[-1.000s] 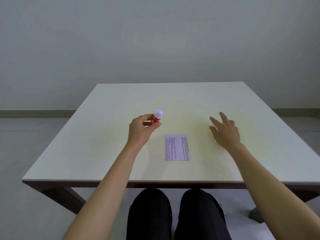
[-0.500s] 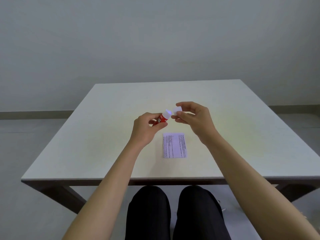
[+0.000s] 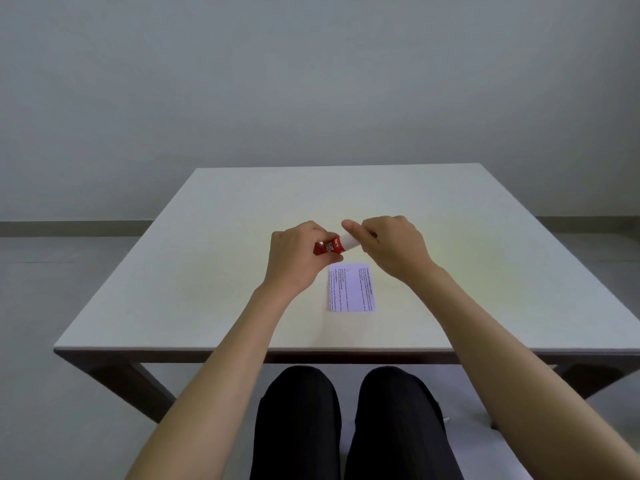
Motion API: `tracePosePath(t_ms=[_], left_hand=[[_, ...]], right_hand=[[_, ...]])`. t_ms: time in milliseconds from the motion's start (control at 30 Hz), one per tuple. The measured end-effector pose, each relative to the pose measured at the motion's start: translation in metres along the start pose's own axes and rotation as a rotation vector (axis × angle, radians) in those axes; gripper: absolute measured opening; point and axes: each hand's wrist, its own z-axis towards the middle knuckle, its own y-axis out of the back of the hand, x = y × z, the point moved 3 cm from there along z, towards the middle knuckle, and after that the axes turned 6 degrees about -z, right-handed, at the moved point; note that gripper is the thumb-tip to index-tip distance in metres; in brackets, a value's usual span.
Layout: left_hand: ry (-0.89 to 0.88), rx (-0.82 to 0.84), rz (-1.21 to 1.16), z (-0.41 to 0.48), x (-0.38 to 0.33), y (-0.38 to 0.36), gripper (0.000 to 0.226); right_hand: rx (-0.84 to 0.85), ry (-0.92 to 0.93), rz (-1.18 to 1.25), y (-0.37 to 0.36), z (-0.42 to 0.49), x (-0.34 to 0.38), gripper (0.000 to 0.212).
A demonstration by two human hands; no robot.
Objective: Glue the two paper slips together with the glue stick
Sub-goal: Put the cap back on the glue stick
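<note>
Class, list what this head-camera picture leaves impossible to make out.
- Glue stick: whether the cap is on or off; the right hand covers its white end, the left hand its base.
- Paper: one slip or two stacked; print too small to read.
- Far table legs: hidden by the table top.

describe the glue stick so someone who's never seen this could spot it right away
Start at the pale square table and find the two hands meeting above its middle. Held between the left hand and right hand, just beyond the printed paper slip, is the glue stick. It is the only red thing there, a small tube with a white end.
</note>
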Motion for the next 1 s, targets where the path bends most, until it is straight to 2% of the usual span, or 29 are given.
tracePosePath(t_ms=[67,100,167,267,300,367,433,533,600,700,800,1000], left_hand=[[0.007,-0.038,-0.013,0.001,0.0,0.005,0.023],[0.01,-0.05,-0.022,0.002,0.0,0.008,0.023],[0.002,-0.064,-0.031,0.002,0.0,0.01,0.023],[-0.013,-0.077,-0.007,-0.003,-0.001,0.007,0.023],[-0.011,-0.089,-0.008,-0.004,0.001,0.006,0.023],[0.005,-0.116,-0.038,-0.004,0.005,0.008,0.023],[-0.003,-0.119,-0.037,-0.002,0.007,0.009,0.022],[-0.003,-0.089,-0.033,0.002,0.009,0.003,0.023],[0.071,-0.104,-0.062,0.008,0.019,0.0,0.023],[0.262,-0.205,-0.118,0.022,0.047,0.004,0.025],[0.393,-0.31,-0.157,0.03,0.076,0.004,0.036],[0.451,-0.349,-0.186,0.034,0.104,-0.011,0.033]], right_hand=[[0.103,0.103,0.238,0.0,-0.004,0.001,0.027],[0.126,0.158,0.334,0.0,-0.007,0.004,0.028],[0.053,0.114,0.354,-0.007,-0.009,0.005,0.015],[-0.038,-0.069,0.092,-0.013,-0.006,0.006,0.053],[-0.043,-0.054,0.09,-0.013,-0.007,0.006,0.052],[-0.01,0.062,0.27,-0.011,-0.008,0.009,0.029],[0.012,0.077,0.352,-0.01,-0.008,0.012,0.017],[-0.041,-0.142,0.152,-0.016,-0.004,0.009,0.056],[-0.06,-0.229,0.159,-0.016,-0.007,0.005,0.07],[0.001,-0.198,0.331,-0.016,-0.016,-0.004,0.06],[0.026,-0.199,0.3,-0.017,-0.023,-0.018,0.051],[0.031,-0.259,0.32,-0.015,-0.032,-0.035,0.049]])
